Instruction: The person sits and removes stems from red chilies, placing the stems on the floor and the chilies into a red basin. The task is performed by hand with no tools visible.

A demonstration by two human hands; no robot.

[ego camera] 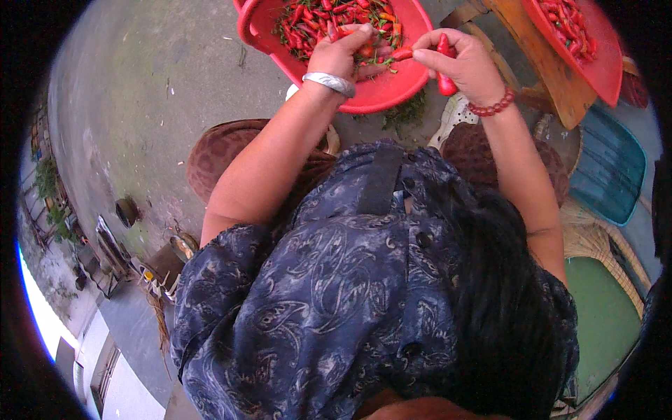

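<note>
A red plastic basin [388, 97] in front of me holds a heap of red chili peppers [315, 18] mixed with green stems. Over it is my left hand [338, 55], palm up with fingers spread around a few peppers; a silver bangle circles that wrist. My right hand [462, 65] is at the basin's right rim. It pinches one small red pepper [402, 53] at the fingertips, pointing toward my left hand. A longer red chili pepper [446, 65] is also held within its fingers. Red beads ring my right wrist.
Beyond my right hand, a wooden stool or bench [546, 63] stands beside a second red container [604, 68] with more peppers. A teal plastic scoop or tray [609, 163] and a green-seated wicker chair [598, 315] are at right. Green stem scraps [404, 113] lie on the concrete floor [157, 105].
</note>
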